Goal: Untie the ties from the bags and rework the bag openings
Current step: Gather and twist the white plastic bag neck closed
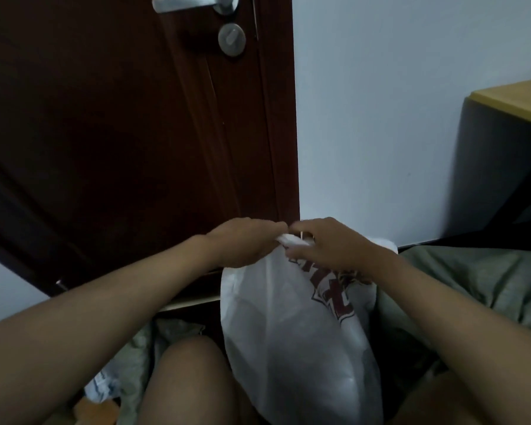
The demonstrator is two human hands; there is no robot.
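- The left hand (pixel 242 243) gripped the gathered neck of the white plastic bag (pixel 288 332), fingers curled round the bunched plastic; the bag stood upright between the person's knees, in front of the dark wooden door (pixel 120 133).
- The right hand (pixel 325 243) pinched at the same neck, touching the left; a thin pale tie (pixel 301 234) seemed to stick up between them; the untying step looked to be in hand, and the next move likely called for unwinding the tie while the neck was held firm.
- Dark red print (pixel 328 289) marked the bag; creased and part hidden, it could not be read.
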